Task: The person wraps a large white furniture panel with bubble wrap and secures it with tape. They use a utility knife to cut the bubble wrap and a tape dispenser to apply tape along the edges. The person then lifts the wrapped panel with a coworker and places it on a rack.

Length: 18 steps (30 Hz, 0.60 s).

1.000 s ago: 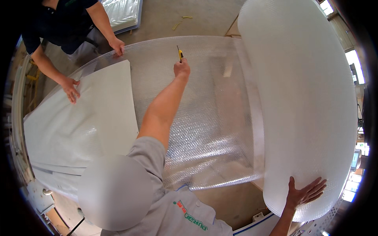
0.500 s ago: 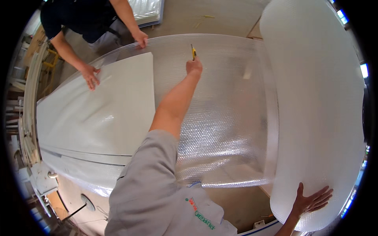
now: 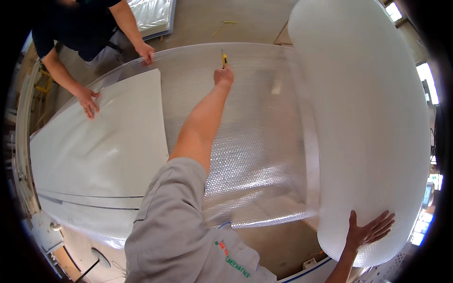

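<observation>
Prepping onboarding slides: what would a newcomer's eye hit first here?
The huge bubble-wrap roll filling the right side, the person's right hand spread on its near end. Next, the yellow utility knife in the left hand, over the clear bubble-wrap sheet at upper middle. Then the dark-shirted co-worker at upper left.

One worker's two hands (image 3: 223, 75), a co-worker's two hands (image 3: 88, 101), one yellow cutter (image 3: 224, 60) and one bubble-wrap roll (image 3: 363, 127) appear.
</observation>
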Tool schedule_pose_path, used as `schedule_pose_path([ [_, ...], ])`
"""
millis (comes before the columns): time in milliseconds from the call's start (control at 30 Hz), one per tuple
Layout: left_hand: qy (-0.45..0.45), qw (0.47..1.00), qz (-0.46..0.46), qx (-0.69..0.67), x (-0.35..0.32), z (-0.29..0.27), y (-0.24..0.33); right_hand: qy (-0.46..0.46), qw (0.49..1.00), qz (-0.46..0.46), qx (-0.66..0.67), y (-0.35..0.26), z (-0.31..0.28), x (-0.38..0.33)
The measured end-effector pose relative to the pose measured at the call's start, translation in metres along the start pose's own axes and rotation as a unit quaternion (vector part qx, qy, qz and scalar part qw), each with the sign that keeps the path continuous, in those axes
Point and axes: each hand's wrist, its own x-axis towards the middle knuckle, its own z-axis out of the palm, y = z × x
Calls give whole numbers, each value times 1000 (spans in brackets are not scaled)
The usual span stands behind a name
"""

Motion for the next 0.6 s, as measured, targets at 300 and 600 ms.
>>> schedule_pose_path([
  [300,-65,954,-241,-167,-101,-8,-73,-7,999,14,37,9,-3,-9],
  [600,-194,936,-199,213,-666,-143,-358,2,994,29,103,15,-5,-27],
])
